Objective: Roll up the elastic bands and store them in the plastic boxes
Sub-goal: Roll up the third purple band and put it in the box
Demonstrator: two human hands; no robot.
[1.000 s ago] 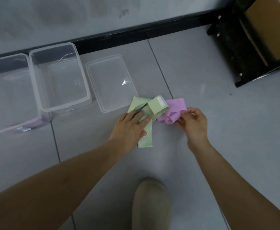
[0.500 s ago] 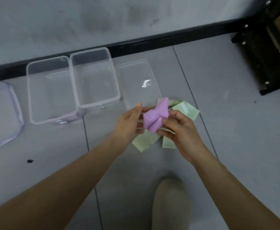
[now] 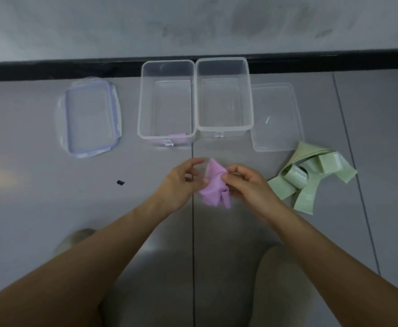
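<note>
Head view, reading from your left: a clear plastic lid with a bluish seal rim (image 3: 90, 119) lies flat on the grey tiled floor (image 3: 28, 208), set aside, it seems, so its box stays open for loading. Next comes the left clear plastic box (image 3: 167, 100), open-topped against the black skirting; something pale purple shows at its near bottom corner, probably a band already stored, though it is too faint to be sure. Touching its right wall stands the right clear plastic box (image 3: 224, 95), which looks empty. Just beside that lies a plain clear flat lid (image 3: 275, 116).

Your hands meet above the floor, in front of the boxes. Your left hand (image 3: 179, 185) is loosely curled, thumb and forefinger apart, with the lower fingers (image 3: 202, 182) just touching the left edge of the crumpled purple elastic band (image 3: 213, 185); it looks like a steadying touch, not a firm grip. Your right hand (image 3: 252, 182) has thumb and forefinger pinched together on the band's right side, carrying it. The band is bunched, not yet a neat roll, so you probably hold it up to find an end and start rolling.

Farthest right, the tangled pale green elastic bands (image 3: 311, 180) lie on the floor, near the plain lid's corner, waiting their turn.
</note>
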